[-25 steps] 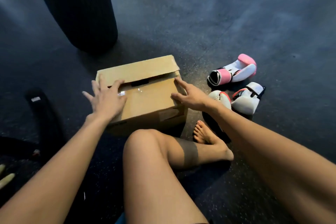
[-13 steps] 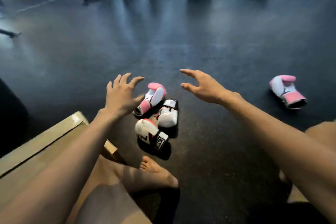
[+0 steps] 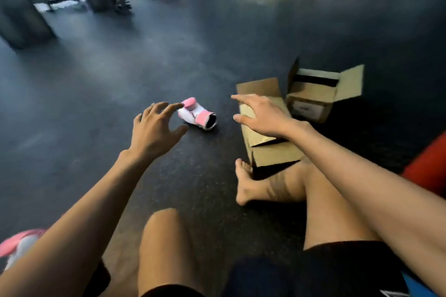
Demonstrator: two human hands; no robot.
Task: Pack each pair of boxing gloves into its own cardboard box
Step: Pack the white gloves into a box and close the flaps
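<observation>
Got a glove (image 3: pixel 196 116) on its side on the floor (image 3: pixel 96 103), just past the left hand (image 3: pixel 154 128), cuff open toward the box (image 3: pixel 272 152). Probably light and puffy, a bit slick on the shell, so best grabbed round the stiffer pink cuff. Left fingers (image 3: pixel 169 106) spread, half curled, holding nothing. Right hand (image 3: pixel 263 116) flat over the box flap, fingers spread; can't tell if touching.
</observation>
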